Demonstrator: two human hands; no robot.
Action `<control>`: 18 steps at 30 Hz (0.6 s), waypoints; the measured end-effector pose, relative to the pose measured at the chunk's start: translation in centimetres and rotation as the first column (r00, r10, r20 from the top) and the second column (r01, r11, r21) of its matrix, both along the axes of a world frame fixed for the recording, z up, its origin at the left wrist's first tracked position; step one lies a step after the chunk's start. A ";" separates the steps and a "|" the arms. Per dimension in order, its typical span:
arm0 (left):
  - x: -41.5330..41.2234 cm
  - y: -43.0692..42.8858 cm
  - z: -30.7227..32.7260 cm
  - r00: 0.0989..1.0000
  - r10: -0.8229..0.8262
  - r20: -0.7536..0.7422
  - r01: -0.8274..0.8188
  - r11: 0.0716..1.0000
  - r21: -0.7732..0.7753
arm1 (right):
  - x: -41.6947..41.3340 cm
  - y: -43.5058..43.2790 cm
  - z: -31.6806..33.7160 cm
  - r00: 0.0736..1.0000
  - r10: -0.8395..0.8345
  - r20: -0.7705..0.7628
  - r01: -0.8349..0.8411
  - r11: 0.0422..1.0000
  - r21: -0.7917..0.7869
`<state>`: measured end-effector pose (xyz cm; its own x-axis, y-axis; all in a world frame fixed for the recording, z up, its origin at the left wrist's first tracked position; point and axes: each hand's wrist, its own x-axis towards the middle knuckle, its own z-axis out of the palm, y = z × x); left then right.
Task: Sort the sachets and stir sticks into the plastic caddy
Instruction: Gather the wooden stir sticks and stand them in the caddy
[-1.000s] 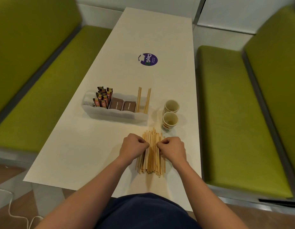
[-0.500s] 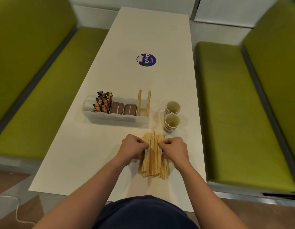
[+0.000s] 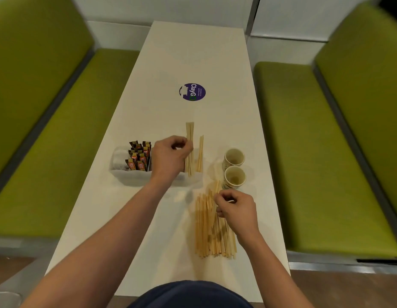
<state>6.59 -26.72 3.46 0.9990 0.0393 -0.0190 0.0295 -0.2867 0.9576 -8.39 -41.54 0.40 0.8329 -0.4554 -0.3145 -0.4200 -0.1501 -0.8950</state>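
Pale tan stir sticks point(image 3: 212, 227), brown-and-orange sachets point(image 3: 138, 156), see-through caddy point(image 3: 131, 177), white counter point(image 3: 193, 52), purple sticker point(image 3: 192, 92), green seats point(image 3: 308, 152).

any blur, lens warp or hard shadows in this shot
Head view: wide-angle warp bows the green benches outward; all slightly soft, most at the left hand pinching stir sticks; even light, only faint shadows on the table by the caddy.

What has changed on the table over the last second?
The left hand left the pile of stir sticks and carried a small bundle of sticks forward to the right end of the caddy, pinching it upright there. The right hand stayed at the pile, fingers curled on sticks. The sachets and paper cups are unchanged.
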 end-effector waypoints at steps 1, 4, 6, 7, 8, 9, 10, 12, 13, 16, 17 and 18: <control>1.1 -0.4 0.0 1.000 0.017 0.025 -0.017 1.000 0.010 | 0.2 0.2 0.3 0.999 -0.011 0.031 0.012 1.000 -0.005; 3.0 -1.7 -0.9 0.998 0.032 0.044 -0.034 0.999 0.036 | 1.3 0.5 1.2 0.990 -0.074 0.118 0.070 0.997 0.036; 3.5 -2.3 -1.9 0.999 0.031 0.025 -0.033 0.996 0.084 | 2.3 0.3 2.0 0.977 -0.128 0.173 0.117 0.990 0.074; 3.5 -2.5 -2.4 1.000 0.028 0.009 -0.029 0.993 0.116 | 2.9 0.1 2.4 0.969 -0.151 0.194 0.136 0.987 0.088; 3.5 -2.6 -2.9 1.000 0.022 -0.007 -0.021 0.988 0.155 | 3.5 0.0 2.7 0.962 -0.170 0.215 0.151 0.983 0.100; 3.3 -2.7 -3.4 1.000 0.016 -0.021 -0.012 0.980 0.200 | 4.3 -0.2 3.0 0.955 -0.184 0.232 0.162 0.981 0.108; 3.2 -2.7 -3.9 1.000 0.007 -0.030 0.000 0.969 0.247 | 5.1 -0.4 3.1 0.950 -0.192 0.245 0.170 0.980 0.107; 2.6 -2.7 -4.6 1.000 -0.015 -0.024 0.022 0.942 0.335 | 6.9 -0.6 3.4 0.947 -0.186 0.263 0.175 0.982 0.066; 2.4 -2.7 -4.8 1.000 -0.020 -0.018 0.026 0.929 0.370 | 7.8 -0.6 3.5 0.946 -0.177 0.271 0.172 0.984 0.043; 2.1 -2.5 -5.2 1.000 -0.029 -0.005 0.028 0.909 0.416 | 10.6 -0.4 3.4 0.948 -0.156 0.277 0.161 0.987 0.003; 2.1 -2.4 -5.2 0.999 -0.034 0.002 0.030 0.906 0.422 | 11.4 -0.3 3.3 0.949 -0.150 0.278 0.159 0.987 -0.011; 2.1 -2.4 -5.2 0.999 -0.041 0.011 0.032 0.903 0.427 | 12.1 -0.2 3.3 0.948 -0.144 0.283 0.158 0.987 -0.025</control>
